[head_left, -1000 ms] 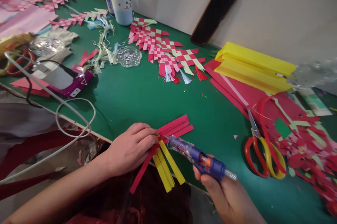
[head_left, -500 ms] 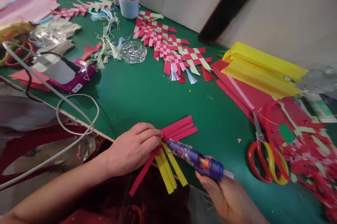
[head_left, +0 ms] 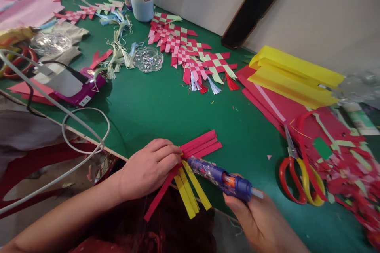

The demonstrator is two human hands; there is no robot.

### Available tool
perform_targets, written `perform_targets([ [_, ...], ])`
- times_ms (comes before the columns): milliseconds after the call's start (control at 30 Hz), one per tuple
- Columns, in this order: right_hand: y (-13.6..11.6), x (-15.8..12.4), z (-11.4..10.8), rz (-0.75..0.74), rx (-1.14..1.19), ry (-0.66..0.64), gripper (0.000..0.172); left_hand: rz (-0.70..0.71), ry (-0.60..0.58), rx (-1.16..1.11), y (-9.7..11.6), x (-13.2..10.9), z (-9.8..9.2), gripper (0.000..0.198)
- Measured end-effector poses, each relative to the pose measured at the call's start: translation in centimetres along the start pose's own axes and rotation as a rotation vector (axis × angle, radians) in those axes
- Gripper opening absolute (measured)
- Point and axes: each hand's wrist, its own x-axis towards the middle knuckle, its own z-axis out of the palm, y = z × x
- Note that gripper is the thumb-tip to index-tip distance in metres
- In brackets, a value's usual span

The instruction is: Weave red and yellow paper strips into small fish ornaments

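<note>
Head view: left hand (head_left: 148,168) pins the red strips (head_left: 202,144) where they cross the yellow strips (head_left: 191,193), at the near worktop (head_left: 154,106) edge. Right hand (head_left: 258,217) is clenched on the glue gun (head_left: 221,175), nozzle at the crossing.

Risk: nozzle is right beside the fingertips, so likely burn. The overhanging strips could slip if pressure eases.

Count: about four red, three yellow, one gun, one pair of scissors (head_left: 299,177) to the right.

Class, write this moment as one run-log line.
left hand: pressing red strips | right hand: holding glue gun, nozzle at strip crossing | yellow strips: crossing red | scissors: untouched
</note>
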Motion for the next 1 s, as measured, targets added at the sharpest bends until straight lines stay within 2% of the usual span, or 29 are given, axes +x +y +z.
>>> perform_targets([
  [233,-0.8,0.5,-0.1,-0.035,-0.062,0.040,0.029,0.011,0.017,-0.011,-0.1,-0.2,0.1,0.011],
  [333,-1.2,0.7,-0.2,-0.052,-0.082,0.044,0.030,-0.030,0.032,-0.050,-0.2,-0.6,0.3,0.013],
  [433,-1.2,0.3,-0.1,-0.008,-0.065,0.042,0.035,-0.063,0.051,-0.078,-0.2,-0.7,0.2,0.011],
  [533,-0.9,-0.5,0.1,0.118,-0.003,0.090,0.039,0.003,0.045,-0.055,-0.1,-0.4,-0.1,0.010],
  [600,-0.7,-1.0,0.2,0.215,0.128,0.140,0.040,0.042,0.035,-0.027,-0.1,-0.2,-0.3,0.010],
  [700,-0.3,-1.3,0.4,0.294,0.445,0.237,0.040,0.067,0.035,-0.003,-0.2,-0.2,-0.2,0.011],
  [767,0.3,-1.4,0.3,0.308,0.625,0.364,0.040,0.079,0.043,0.005,-0.3,-0.3,-0.1,0.012],
  [833,1.1,-1.7,-0.2,0.319,0.677,0.538,0.037,0.091,0.059,0.021,-0.3,-0.4,0.1,0.013],
  [867,1.6,-2.0,-0.7,0.329,0.614,0.624,0.035,0.097,0.072,0.036,-0.3,-0.5,0.2,0.014],
  [933,3.0,-2.7,-1.8,0.402,0.277,0.725,0.035,0.122,0.104,0.082,-0.3,-0.5,0.4,0.017],
  [1000,4.6,-3.5,-2.8,0.506,-0.193,0.703,0.046,0.151,0.132,0.129,-0.3,-0.6,0.6,0.018],
])
